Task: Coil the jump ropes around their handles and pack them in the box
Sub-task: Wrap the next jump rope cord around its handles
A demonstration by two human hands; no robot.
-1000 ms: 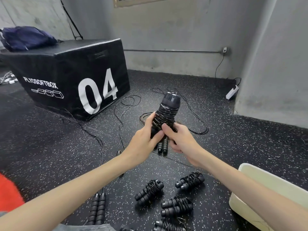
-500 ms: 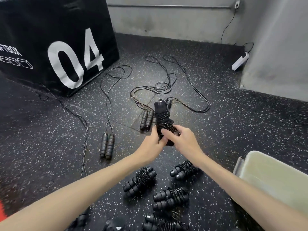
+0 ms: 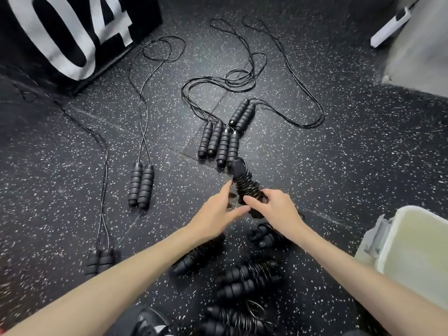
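Coiled jump rope (image 3: 244,185) sits above the floor (image 3: 339,166), the right hand (image 3: 276,209) clamped on its lower end; the left hand (image 3: 215,212) touches it, fingers straight (other wrapped ropes (image 3: 247,280) lie below, beside the box (image 3: 412,258)).

Gym: speckled rubber floor (image 3: 339,166), plyo box (image 3: 60,32)
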